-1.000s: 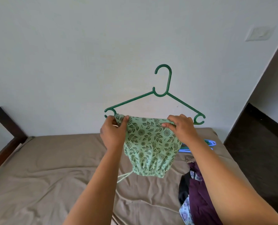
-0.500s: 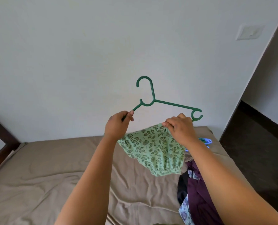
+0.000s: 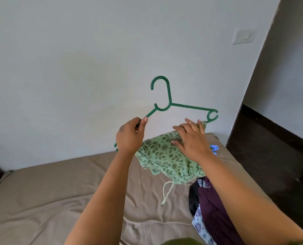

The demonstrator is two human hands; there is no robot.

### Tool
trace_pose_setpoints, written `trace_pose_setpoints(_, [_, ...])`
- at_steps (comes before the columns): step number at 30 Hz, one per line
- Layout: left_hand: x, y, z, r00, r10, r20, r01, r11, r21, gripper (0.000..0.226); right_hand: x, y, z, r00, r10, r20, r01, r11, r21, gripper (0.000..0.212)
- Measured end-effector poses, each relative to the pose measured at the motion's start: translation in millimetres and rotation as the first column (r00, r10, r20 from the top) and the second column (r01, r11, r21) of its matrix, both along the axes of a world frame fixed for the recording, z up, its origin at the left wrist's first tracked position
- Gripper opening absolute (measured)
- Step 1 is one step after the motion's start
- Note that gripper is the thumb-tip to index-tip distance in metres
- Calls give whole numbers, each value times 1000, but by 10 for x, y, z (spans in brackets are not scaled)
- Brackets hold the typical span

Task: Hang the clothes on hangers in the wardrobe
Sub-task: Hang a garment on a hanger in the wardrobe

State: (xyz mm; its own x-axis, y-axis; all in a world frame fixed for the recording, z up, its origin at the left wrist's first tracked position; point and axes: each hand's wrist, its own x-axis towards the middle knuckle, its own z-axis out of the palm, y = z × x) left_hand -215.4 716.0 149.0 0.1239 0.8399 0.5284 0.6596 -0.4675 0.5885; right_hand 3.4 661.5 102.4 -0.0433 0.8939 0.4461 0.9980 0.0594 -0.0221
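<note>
Our left hand (image 3: 128, 137) grips the hanger's (image 3: 189, 107) low end while our right hand (image 3: 191, 138), fingers loosely spread, presses the green garment (image 3: 165, 156) toward its raised right end.

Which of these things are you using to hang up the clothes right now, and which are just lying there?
In use:
- green hanger, gripped by the left hand
- green flowery cloth, with the right hand on it
- pile of clothes on the bed, probably waiting their turn

Just lying there:
- bed
- blue hanger on the bed, not yet in use
- wall switch
</note>
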Motion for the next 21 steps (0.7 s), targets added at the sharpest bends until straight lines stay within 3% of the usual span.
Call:
trace_pose_setpoints(2, [-12, -53, -24, 997, -70, -22, 71, 997, 43, 53, -18, -157, -54, 996, 35, -84, -16, 978, 210, 47])
trace_pose_setpoints(4, [-39, -106, -50, 993, -110, -43, 114, 990, 86, 54, -34, -378, -13, 988, 13, -154, 67, 862, 503, 40])
trace_pose_setpoints(6, [-20, -167, -71, 983, -163, -88, 174, 977, 127, 55, 3, -641, 32, 961, -80, -263, 224, 785, 578, 44])
trace_pose_setpoints(8, [94, -241, -85, 960, -248, -131, 266, 952, 148, 55, 140, -901, 37, 924, -213, -319, 345, 823, 451, 53])
trace_pose_setpoints(10, [290, -339, -120, 927, -356, -116, 369, 922, 119, 55, 332, -1206, -2, 905, -278, -322, 354, 912, 207, 56])
trace_pose_setpoints(12, [531, -488, -172, 872, -488, -49, 489, 872, 24, 53, 483, -1578, -57, 859, -294, -419, 329, 944, 11, 40])
trace_pose_setpoints(14, [775, -679, -234, 784, -621, 0, 619, 780, -92, 48, 577, -2011, -108, 835, -382, -397, 401, 915, -37, 29])
trace_pose_setpoints(17, [1073, -976, -266, 609, -789, 81, 758, 549, -351, 45, 625, -2715, -137, 790, -466, -398, 463, 879, -111, 26])
trace_pose_setpoints(21, [1346, -1545, -230, 321, -940, 114, 748, 178, -639, 40, 523, -3691, -192, 674, -533, -511, 471, 843, -258, 28])
